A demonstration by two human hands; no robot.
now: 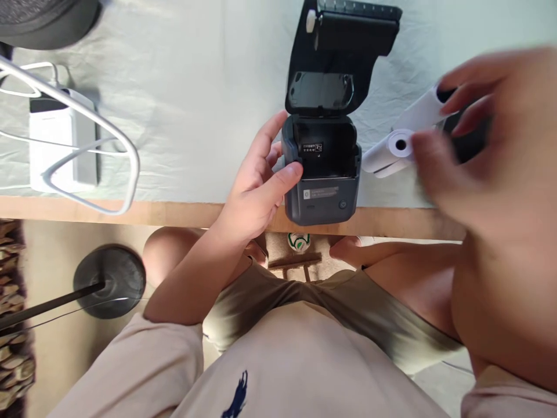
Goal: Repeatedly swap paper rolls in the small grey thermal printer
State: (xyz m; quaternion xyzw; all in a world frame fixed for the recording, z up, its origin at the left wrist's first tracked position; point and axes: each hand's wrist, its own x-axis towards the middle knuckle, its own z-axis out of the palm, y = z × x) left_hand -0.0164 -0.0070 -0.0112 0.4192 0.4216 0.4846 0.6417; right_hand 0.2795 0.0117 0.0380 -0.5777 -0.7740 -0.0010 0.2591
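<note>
My left hand [256, 186] grips the left side of a dark grey label printer [322, 200], thumb at the front rim and fingers along its side. The printer's lid [335, 64] is flipped up, and its paper bay [324, 145] shows no roll inside. Right of the printer lie two white paper rolls: a nearer roll [387, 152] with its hollow core facing me, and a farther roll [418, 110] behind it. Over them hovers my right hand [474, 128], blurred, with thumb and fingers apart. Whether its fingertips touch the rolls is hard to make out.
A white power adapter [61, 145] with white cables [130, 157] sits at the left of the cloth-covered table [195, 116]. Part of a black round object [47, 23] shows at the top left. The table's wooden edge [187, 213] runs before my lap. A black stand base [108, 281] is below.
</note>
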